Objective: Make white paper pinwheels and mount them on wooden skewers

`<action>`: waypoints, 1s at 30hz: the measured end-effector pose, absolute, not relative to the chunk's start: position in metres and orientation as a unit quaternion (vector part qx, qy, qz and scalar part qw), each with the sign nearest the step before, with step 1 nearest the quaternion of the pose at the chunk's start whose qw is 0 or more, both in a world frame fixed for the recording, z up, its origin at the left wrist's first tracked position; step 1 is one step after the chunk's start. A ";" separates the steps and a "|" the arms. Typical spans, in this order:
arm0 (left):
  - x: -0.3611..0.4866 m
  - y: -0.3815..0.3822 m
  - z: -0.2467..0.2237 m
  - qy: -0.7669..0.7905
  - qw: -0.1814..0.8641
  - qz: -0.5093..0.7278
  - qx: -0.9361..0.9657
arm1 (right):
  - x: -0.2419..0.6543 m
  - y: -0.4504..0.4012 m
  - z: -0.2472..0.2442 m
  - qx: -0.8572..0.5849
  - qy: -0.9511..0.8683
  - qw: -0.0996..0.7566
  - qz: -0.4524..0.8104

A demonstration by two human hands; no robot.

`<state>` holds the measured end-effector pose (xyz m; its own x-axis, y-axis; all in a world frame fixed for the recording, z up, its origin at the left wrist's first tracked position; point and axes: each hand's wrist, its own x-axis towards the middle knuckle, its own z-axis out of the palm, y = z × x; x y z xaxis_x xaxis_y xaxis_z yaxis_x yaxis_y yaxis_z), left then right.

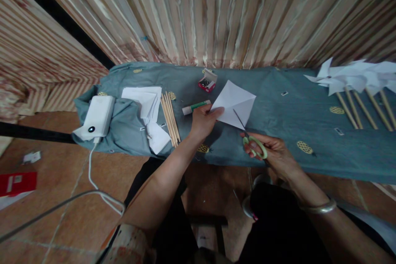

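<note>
A creased square of white paper (234, 101) is held up over the blue-green cloth, its left corner pinched in my left hand (204, 120). My right hand (266, 148) grips scissors (256, 145) with light green handles; their blades reach up over the lower part of the paper. Just left of the paper lies a glue stick (196, 107) with a green label, close to my left fingers. Behind it stands a small open red and white box (207, 81) with small metallic pieces inside.
Wooden sticks (170, 119) and white paper sheets (144, 99) lie on the left of the cloth (284, 119). A white power bank (99, 116) with a cable sits at the far left. White paper pinwheels (355, 76) on sticks lie at the right. A curtain (216, 16) hangs behind.
</note>
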<state>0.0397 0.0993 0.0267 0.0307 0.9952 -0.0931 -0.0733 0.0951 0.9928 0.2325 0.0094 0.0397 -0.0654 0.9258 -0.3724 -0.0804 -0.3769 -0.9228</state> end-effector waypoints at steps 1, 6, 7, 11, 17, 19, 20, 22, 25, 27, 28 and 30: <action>0.040 0.099 0.027 0.498 0.549 0.486 0.462 | 0.232 0.009 0.040 -0.552 -0.381 0.407 0.620; 0.039 0.100 0.026 0.500 0.549 0.485 0.462 | 0.232 0.010 0.039 -0.555 -0.387 0.406 0.614; 0.039 0.100 0.025 0.502 0.549 0.484 0.461 | 0.232 0.010 0.039 -0.555 -0.390 0.405 0.613; 0.040 0.100 0.025 0.504 0.550 0.482 0.459 | 0.232 0.010 0.040 -0.558 -0.392 0.399 0.613; 0.038 0.103 0.028 0.508 0.545 0.488 0.455 | 0.237 0.008 0.044 -0.534 -0.421 0.362 0.638; 0.035 0.105 0.031 0.517 0.543 0.494 0.439 | 0.246 0.009 0.048 -0.533 -0.435 0.344 0.638; 0.033 0.106 0.033 0.522 0.544 0.498 0.429 | 0.251 0.009 0.050 -0.533 -0.442 0.333 0.640; 0.030 0.108 0.037 0.529 0.543 0.505 0.412 | 0.265 0.011 0.055 -0.531 -0.455 0.321 0.639; 0.027 0.108 0.039 0.526 0.548 0.507 0.408 | 0.284 0.017 0.058 -0.548 -0.447 0.349 0.615; 0.027 0.106 0.037 0.510 0.564 0.493 0.423 | 0.291 0.021 0.056 -0.568 -0.416 0.425 0.569; 0.028 0.104 0.036 0.502 0.574 0.478 0.435 | 0.292 0.024 0.055 -0.578 -0.399 0.462 0.542; 0.031 0.101 0.032 0.493 0.594 0.436 0.462 | 0.291 0.029 0.050 -0.597 -0.383 0.496 0.501</action>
